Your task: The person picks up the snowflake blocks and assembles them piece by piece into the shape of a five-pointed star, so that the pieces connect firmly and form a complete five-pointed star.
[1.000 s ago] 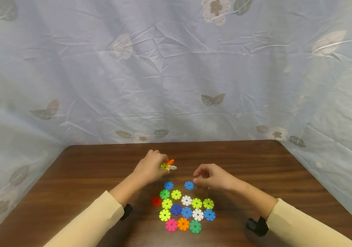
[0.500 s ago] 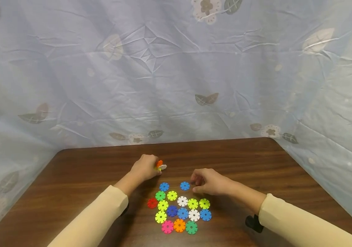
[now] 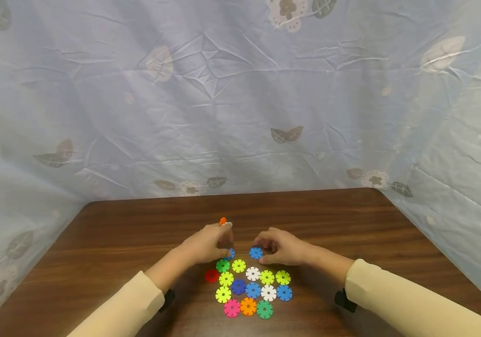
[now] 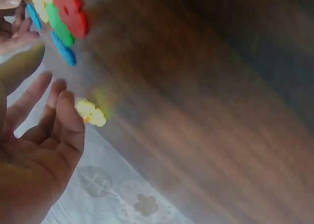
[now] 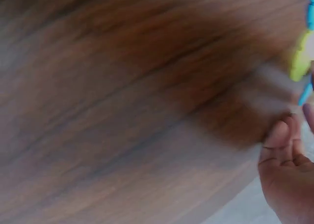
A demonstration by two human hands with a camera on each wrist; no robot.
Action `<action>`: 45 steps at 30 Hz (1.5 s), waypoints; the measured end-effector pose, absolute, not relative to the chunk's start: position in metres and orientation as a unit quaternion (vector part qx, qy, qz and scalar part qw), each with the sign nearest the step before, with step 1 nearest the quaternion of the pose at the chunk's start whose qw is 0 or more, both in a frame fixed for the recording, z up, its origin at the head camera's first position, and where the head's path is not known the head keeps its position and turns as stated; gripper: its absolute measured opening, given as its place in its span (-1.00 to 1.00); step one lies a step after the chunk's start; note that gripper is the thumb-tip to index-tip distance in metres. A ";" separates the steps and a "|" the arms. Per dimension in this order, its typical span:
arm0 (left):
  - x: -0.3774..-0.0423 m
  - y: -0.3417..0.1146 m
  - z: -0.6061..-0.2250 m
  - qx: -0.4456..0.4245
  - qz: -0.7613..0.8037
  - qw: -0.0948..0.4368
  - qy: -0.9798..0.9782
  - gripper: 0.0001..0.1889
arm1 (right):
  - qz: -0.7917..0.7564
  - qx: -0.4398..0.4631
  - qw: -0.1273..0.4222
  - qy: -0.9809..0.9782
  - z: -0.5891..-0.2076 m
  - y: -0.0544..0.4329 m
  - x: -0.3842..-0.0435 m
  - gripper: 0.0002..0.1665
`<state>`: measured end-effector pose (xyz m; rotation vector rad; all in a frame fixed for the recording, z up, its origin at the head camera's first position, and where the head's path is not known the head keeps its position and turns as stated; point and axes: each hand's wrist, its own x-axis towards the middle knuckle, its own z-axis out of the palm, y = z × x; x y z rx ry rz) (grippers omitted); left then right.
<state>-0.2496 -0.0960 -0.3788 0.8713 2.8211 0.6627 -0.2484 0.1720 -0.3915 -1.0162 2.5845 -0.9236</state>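
My left hand [image 3: 208,244] is over the left blue notched disc [image 3: 231,254], its fingers and thumb apart; part of that disc is hidden behind the thumb. In the left wrist view the blue disc lies beyond the spread fingers, with nothing between them. Behind the left hand stands a small joined piece of orange [image 3: 223,220], white [image 3: 229,224] and yellow [image 4: 91,112] discs. My right hand [image 3: 286,248] hovers at the right blue disc [image 3: 256,252], fingers loosely bent, thumb near its edge. No grip on it shows.
Nearer the body several flat notched discs lie in rough rows, among them a green one [image 3: 223,266], a red one [image 3: 212,275], a pink one [image 3: 232,308] and an orange one [image 3: 248,306]. The wooden table [image 3: 329,215] ends at a patterned cloth [image 3: 240,103] behind.
The left hand has let go of the joined orange, white and yellow piece at the back and come nearer to the left blue disc. The right hand stays close to the right blue disc.
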 end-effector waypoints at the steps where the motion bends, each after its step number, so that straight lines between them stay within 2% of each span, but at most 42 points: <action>1: -0.248 -0.096 -0.380 0.296 0.222 0.070 0.926 -0.71 | -0.319 -0.345 0.108 0.876 -0.393 0.172 -0.248 -0.58; 4: -0.247 -0.095 -0.382 0.301 0.232 0.099 0.920 -0.74 | -0.334 -0.343 0.105 0.872 -0.398 0.171 -0.249 -0.62; 9: -0.248 -0.094 -0.383 0.286 0.242 0.101 0.922 -0.73 | -0.343 -0.339 0.091 0.871 -0.402 0.169 -0.251 -0.70; 16: -0.249 -0.094 -0.384 0.241 0.275 0.116 0.923 -0.16 | -0.330 -0.350 0.069 0.874 -0.402 0.170 -0.252 -0.72; 19: -0.248 -0.094 -0.385 0.239 0.292 0.109 0.919 -0.26 | -0.349 -0.347 0.071 0.868 -0.399 0.171 -0.251 -0.72; 24: -0.244 -0.095 -0.386 0.243 0.377 0.093 0.889 -0.68 | -0.375 -0.341 0.077 0.859 -0.393 0.170 -0.245 -0.71; 27: -0.239 -0.093 -0.383 0.230 0.464 0.105 0.849 -0.82 | -0.380 -0.339 0.063 0.859 -0.389 0.169 -0.241 -0.69; 36: -0.222 -0.083 -0.373 0.201 0.603 0.111 0.764 -0.77 | -0.413 -0.323 0.024 0.852 -0.380 0.166 -0.233 -0.69; 45: -0.212 -0.082 -0.371 0.188 0.620 0.091 0.756 -0.79 | -0.481 -0.310 0.075 0.817 -0.374 0.161 -0.227 -0.71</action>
